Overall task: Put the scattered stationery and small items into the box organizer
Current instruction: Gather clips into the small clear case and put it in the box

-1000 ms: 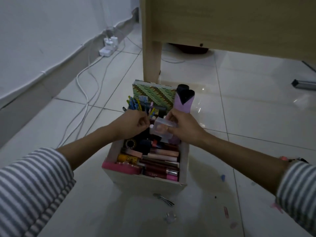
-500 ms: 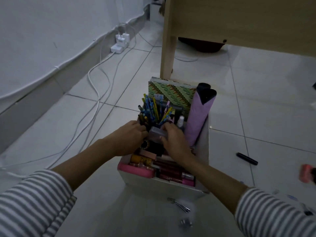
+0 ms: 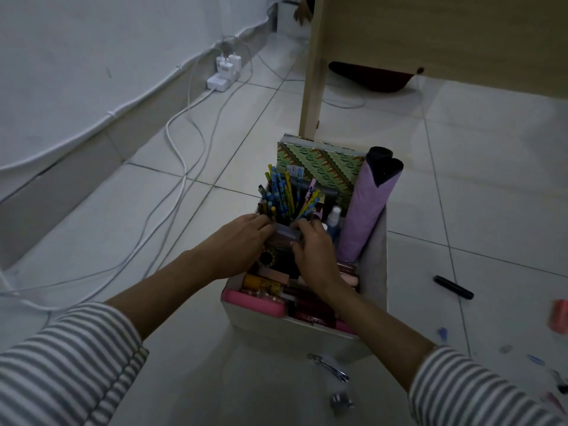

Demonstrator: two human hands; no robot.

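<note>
The white box organizer stands on the tiled floor, packed with pencils, a green patterned book, a purple roll, a spray bottle and cosmetics. Both my hands are inside it. A small clear plastic case sits between them, low among the items. My left hand holds its left end and my right hand grips its right side. On the floor lie a black marker, hair clips, a small metal clip and a pink item.
A wooden table leg stands just behind the box. White cables run along the floor at left to a power strip by the wall. Small blue and pink bits lie scattered at lower right.
Both hands have lowered the clear case from above the box down into it. The view has shifted, showing more of the floor at right.
</note>
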